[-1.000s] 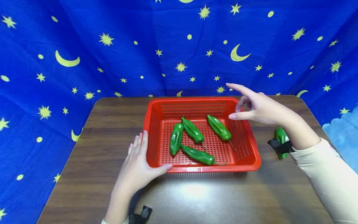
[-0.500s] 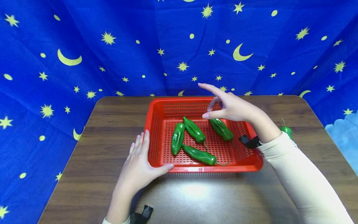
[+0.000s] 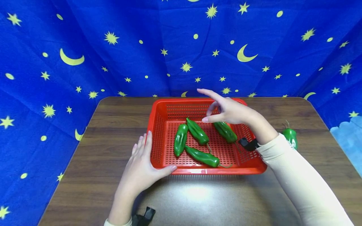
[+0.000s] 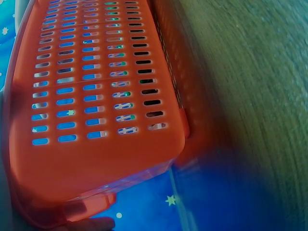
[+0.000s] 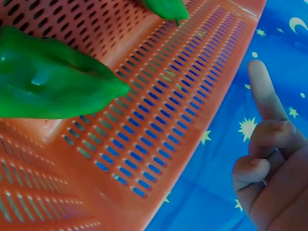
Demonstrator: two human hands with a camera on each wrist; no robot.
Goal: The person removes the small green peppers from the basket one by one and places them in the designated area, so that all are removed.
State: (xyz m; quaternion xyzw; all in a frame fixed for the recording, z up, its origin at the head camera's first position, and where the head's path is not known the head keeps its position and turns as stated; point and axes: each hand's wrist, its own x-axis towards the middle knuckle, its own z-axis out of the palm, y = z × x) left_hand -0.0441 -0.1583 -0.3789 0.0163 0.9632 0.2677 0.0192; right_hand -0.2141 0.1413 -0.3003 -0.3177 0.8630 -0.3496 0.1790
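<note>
A red plastic basket (image 3: 209, 171) with slotted walls stands on the table. Several green peppers lie on its floor: an upright one (image 3: 180, 140) at left, another (image 3: 197, 131) beside it, one (image 3: 202, 156) along the front, and a right-hand pepper (image 3: 225, 131) partly covered by my right hand. My left hand (image 3: 138, 169) rests at the basket's front-left corner, fingers straight along the left rim and thumb on the front rim. Above the back right of the basket hovers my right hand (image 3: 230, 110), holding nothing; its index finger and thumb are extended, the other fingers bent.
Another green pepper (image 3: 290, 137) lies on the wooden table (image 3: 113, 131) right of the basket, partly hidden by the right sleeve (image 3: 294, 172). A blue star-and-moon cloth (image 3: 158, 28) hangs behind the table. Black straps (image 3: 249, 144) show at both wrists.
My right hand has moved left from the basket's right edge to over its interior, then dipped slightly. The left hand stays at the corner. The peppers in the basket have not moved.
</note>
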